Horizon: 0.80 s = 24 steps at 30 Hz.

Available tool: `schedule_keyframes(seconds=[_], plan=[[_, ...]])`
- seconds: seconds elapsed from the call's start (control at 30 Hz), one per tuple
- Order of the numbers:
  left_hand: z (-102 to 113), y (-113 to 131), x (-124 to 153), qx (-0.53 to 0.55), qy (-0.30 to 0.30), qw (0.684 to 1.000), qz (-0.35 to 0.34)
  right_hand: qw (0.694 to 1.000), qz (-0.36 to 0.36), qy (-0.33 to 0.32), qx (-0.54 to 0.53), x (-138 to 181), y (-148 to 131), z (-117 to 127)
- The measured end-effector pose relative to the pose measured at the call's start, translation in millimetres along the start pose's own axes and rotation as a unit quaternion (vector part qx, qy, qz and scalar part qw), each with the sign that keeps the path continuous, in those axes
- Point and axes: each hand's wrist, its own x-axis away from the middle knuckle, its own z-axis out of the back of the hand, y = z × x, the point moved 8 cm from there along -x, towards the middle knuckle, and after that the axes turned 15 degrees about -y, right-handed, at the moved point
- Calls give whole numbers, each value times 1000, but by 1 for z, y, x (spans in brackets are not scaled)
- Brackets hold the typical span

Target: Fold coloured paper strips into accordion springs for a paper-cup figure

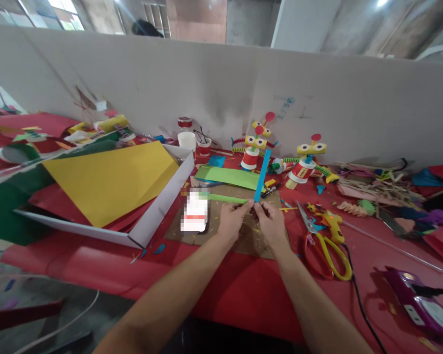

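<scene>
My left hand [232, 220] and my right hand [268, 221] meet over a brown cardboard sheet [221, 236]. Between their fingertips the ends of two paper strips come together at about a right angle. The green paper strip [227, 198] runs out to the left from my left fingers. From my right fingers the blue paper strip [263, 174] points up and away. Both hands are closed in a pinch; the joint itself is partly covered by fingers. A phone [195, 211], its screen blurred out, lies left of my left hand. Behind the strips rests a wide green paper piece [229, 177].
At right lie scissors [325, 255] with red and yellow handles, beside a yellow glue gun [332, 223]. Paper-cup robot figures [302, 169] stand along the grey partition [206, 83]. A white box [158, 206] with coloured paper sits at left. A purple device [421, 300] is front right.
</scene>
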Motion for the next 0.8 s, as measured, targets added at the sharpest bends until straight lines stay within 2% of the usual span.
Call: schedule_keyframes(seconds=[0.07,0.17,0.3,0.47,0.6,0.67,0.8], plan=[[-5,2,0,3,-22,1000,-5,1000,3,14,-14,2,0,2],[-12,-1,0,32,-59,997,31,999,10,34,-35,5,-7,5],[-18,3,0,31,-98,994,33,992,17,55,-116,8,-14,4],[-11,3,-2,37,-77,996,32,993,19,47,-105,7,-10,-2],[1,-2,-4,63,-32,996,54,996,0,-8,-94,1,-8,-6],[6,-7,-5,95,-15,992,77,997,-13,-26,-69,0,-11,-6],[8,-21,-7,171,-21,973,154,999,-27,-19,-38,-3,-15,-1]])
